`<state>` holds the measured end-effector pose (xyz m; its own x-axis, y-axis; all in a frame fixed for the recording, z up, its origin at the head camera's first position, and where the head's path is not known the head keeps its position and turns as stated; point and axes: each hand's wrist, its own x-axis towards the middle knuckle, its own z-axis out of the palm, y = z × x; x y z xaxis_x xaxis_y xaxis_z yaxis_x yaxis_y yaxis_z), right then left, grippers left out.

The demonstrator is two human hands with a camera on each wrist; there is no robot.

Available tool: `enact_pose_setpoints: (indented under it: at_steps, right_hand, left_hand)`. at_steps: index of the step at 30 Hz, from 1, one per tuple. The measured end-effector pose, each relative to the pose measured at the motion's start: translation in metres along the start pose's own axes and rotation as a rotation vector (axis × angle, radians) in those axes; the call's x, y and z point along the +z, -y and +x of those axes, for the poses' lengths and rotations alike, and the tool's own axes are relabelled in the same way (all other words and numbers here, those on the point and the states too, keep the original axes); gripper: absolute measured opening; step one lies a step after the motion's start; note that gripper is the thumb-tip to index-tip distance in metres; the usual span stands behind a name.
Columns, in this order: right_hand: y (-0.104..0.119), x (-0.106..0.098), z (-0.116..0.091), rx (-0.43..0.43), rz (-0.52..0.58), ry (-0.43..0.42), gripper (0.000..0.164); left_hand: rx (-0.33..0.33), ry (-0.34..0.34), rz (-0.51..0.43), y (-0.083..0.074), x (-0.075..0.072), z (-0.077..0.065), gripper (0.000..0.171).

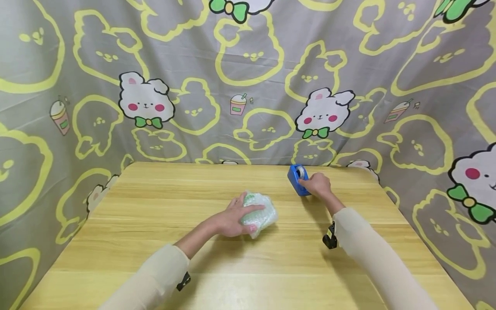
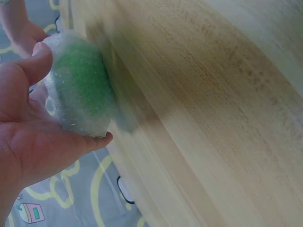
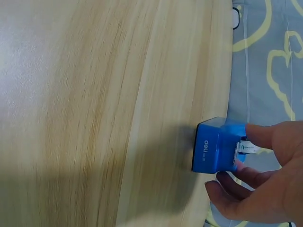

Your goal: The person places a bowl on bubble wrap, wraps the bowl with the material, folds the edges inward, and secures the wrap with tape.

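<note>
A bundle in clear bubble wrap [image 1: 264, 212], with something green showing through it, is over the middle of the wooden table. My left hand [image 1: 234, 218] grips it from the left side, fingers spread around it and thumb at the near side. In the left wrist view the wrapped bundle [image 2: 80, 85] sits between thumb and fingers, its green content blurred by the wrap. Farther back on the right, my right hand [image 1: 318, 186] pinches a blue tape dispenser [image 1: 296, 180] with a tape roll in it. The right wrist view shows the tape dispenser [image 3: 210, 146] held by its tape-roll end.
The light wooden table [image 1: 155, 198] ends at a grey curtain [image 1: 201, 56] with rabbit drawings, which surrounds it at the back and both sides. The tape dispenser stands near the table's far edge. Small black cameras hang under both wrists.
</note>
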<state>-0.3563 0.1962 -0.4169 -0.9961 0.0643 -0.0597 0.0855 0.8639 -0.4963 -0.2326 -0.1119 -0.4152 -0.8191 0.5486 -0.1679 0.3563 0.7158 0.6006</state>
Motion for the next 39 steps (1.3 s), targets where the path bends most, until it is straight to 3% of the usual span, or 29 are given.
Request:
enact_pose_setpoints:
  at_steps: [6,13,22,27,33,39]
  right_hand:
    - [0.004,0.003,0.003,0.045,0.012,-0.027,0.047]
    - [0.008,0.007,0.003,0.066,0.050,-0.083,0.022]
    - [0.009,0.008,0.005,0.038,-0.021,-0.100,0.029]
    - [0.013,0.005,0.004,0.035,-0.026,-0.073,0.022]
    - [0.017,-0.002,0.006,0.152,0.151,0.009,0.043]
    - [0.017,-0.004,0.010,0.280,0.344,0.021,0.043]
  left_hand:
    - [0.000,0.007,0.006,0.001,0.000,0.000,0.060]
    - [0.001,0.001,0.009,0.000,-0.001,0.000,0.061]
    - [0.007,-0.001,0.018,0.000,-0.001,0.000,0.060]
    - [0.012,0.004,0.014,-0.001,-0.001,0.000,0.060]
    - [0.012,0.003,0.017,-0.002,-0.001,0.000,0.060]
    - [0.009,0.003,0.021,-0.001,-0.002,0.001,0.060]
